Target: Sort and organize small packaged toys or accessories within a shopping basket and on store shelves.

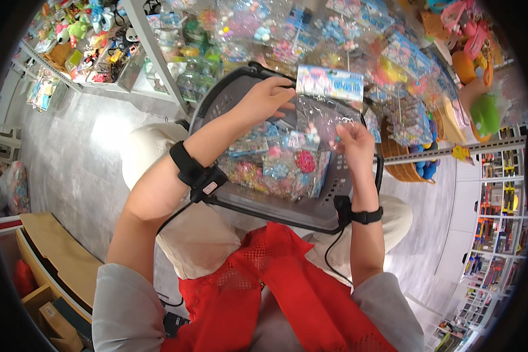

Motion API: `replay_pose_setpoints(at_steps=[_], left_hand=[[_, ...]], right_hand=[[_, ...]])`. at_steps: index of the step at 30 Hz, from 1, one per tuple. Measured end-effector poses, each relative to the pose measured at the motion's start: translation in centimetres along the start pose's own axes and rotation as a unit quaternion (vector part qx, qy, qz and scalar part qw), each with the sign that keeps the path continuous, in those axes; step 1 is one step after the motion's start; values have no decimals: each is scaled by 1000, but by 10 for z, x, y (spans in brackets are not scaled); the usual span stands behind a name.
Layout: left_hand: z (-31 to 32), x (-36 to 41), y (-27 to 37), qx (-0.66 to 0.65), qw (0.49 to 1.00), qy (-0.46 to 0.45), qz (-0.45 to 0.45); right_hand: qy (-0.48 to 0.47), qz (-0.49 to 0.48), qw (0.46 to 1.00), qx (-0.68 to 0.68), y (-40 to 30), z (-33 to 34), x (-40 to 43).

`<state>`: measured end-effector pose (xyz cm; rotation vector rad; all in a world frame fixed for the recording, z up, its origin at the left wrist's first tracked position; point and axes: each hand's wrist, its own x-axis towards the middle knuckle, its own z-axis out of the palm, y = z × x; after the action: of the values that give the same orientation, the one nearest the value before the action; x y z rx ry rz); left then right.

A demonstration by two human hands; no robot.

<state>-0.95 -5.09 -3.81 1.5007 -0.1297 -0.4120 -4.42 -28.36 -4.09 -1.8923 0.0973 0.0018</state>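
Note:
A clear plastic packet (319,112) with a printed blue and pink header card (330,83) is held over a grey plastic shopping basket (264,200). My right hand (357,143) pinches the packet's lower right side, where small pastel beads or pompoms show. At the card's left edge are the fingertips of my left hand (268,100); whether they grip it is unclear. Below both hands, the basket holds several similar clear packets (275,169), one with a bright pink ball-like piece (305,162). The basket sits at my knees, its black handle (268,72) lying along the far rim.
Beyond the basket, many bagged trinkets (255,26) crowd a display. A wicker basket of blue balls (405,163) stands at the right, below a metal shelf rail (457,149). Plush toys (77,28) fill a shelf at the upper left. An open wooden drawer (39,299) is at the lower left.

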Motion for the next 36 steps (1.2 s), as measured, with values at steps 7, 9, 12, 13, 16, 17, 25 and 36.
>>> replay_pose_setpoints(at_steps=[7, 9, 12, 13, 16, 17, 25, 36], left_hand=[[-37, 9, 13, -120, 963, 232, 64], [-43, 12, 11, -216, 903, 350, 119], [-49, 12, 16, -172, 853, 454, 191], [-51, 13, 18, -102, 815, 519, 237], [-55, 12, 33, 193, 726, 540, 379], [-56, 14, 38, 364, 640, 515, 439], [-59, 48, 47, 584, 614, 409, 338], [-72, 52, 55, 627, 610, 368, 315]], right_hand=[[-117, 102, 988, 24, 41, -18, -17], [-116, 144, 982, 47, 45, -19, -18], [-85, 91, 986, -108, 50, -23, -14], [-81, 87, 987, -106, 45, -23, -12], [-103, 66, 988, -95, 28, -17, -9], [-97, 65, 989, -95, 25, -16, -6], [-134, -33, 975, -174, -16, -21, 1], [-88, -37, 971, -221, -25, -51, 3]])
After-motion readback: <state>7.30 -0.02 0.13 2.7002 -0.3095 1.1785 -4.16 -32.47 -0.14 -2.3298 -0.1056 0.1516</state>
